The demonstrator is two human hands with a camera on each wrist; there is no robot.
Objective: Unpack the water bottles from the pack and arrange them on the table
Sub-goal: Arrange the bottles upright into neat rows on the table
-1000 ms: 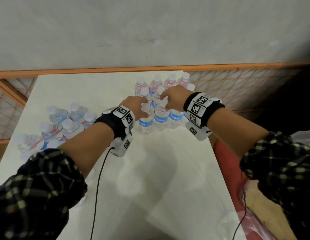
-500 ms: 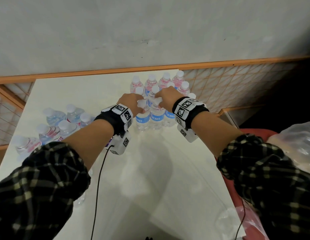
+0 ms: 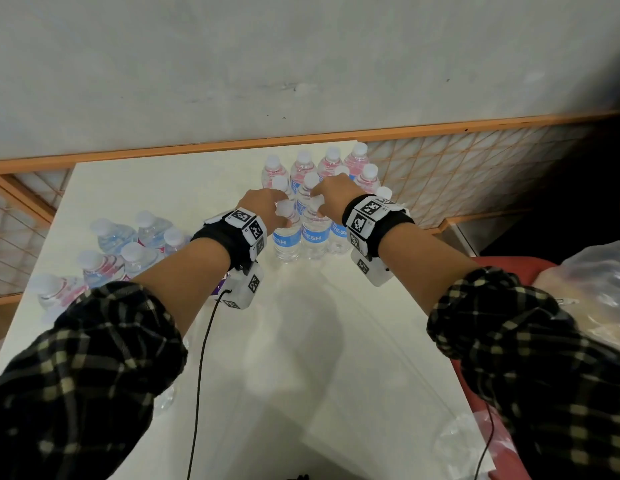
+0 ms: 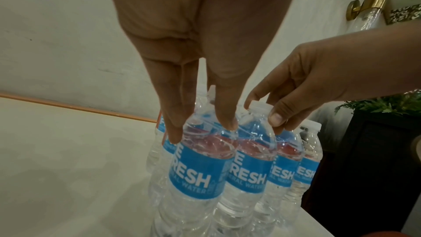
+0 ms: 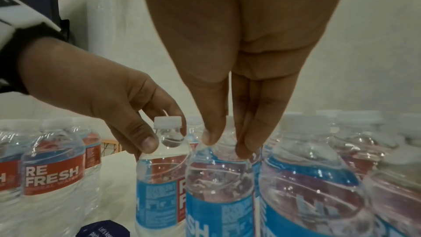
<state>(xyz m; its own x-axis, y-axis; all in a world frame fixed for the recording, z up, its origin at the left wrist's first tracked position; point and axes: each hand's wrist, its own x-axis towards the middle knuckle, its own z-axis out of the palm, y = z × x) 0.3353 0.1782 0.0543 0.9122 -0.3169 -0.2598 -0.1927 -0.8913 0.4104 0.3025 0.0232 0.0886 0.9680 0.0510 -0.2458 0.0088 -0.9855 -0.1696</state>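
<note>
Both hands pinch upright bottles by the neck, frame centre: left hand [image 3: 263,209] on the left bottle [image 3: 287,233], right hand [image 3: 331,199] on its neighbour [image 3: 315,230], fingers straight down

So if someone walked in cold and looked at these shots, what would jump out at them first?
Two hands meeting over a tight cluster of upright bottles at the table's far right end: the left hand pinches one bottle by its neck, and the right hand pinches its neighbour. Next, a looser group of bottles at the left edge, several with red labels.
</note>
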